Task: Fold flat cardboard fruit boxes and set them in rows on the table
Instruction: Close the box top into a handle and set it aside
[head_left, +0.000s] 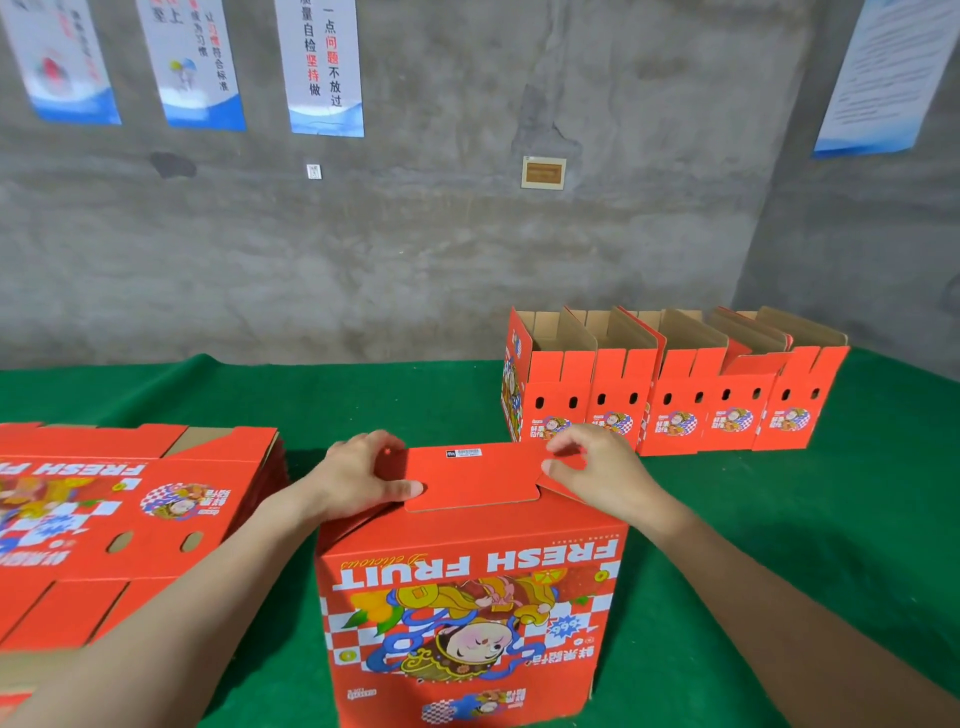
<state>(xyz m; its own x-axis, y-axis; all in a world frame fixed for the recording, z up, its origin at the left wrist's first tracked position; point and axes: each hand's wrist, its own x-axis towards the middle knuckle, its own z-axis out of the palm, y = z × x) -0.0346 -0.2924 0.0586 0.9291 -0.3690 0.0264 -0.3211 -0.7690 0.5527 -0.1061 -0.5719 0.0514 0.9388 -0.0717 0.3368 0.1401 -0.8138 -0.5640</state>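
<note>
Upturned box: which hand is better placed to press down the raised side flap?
Right, probably. The right hand pinches that flap at the box's right end; the left hand grips the other end, thumb holding the middle flap down.

2 bare forearms reach forward from the lower corners and converge at mid-frame. The left hand (363, 475) lies palm down, fingers curled over the far left top edge of the box (467, 597), thumb stretched flat toward the right. The right hand (592, 467) is arched, its thumb and curled fingers seemingly pinching a side flap (569, 461); its fingertips are partly hidden.
</note>
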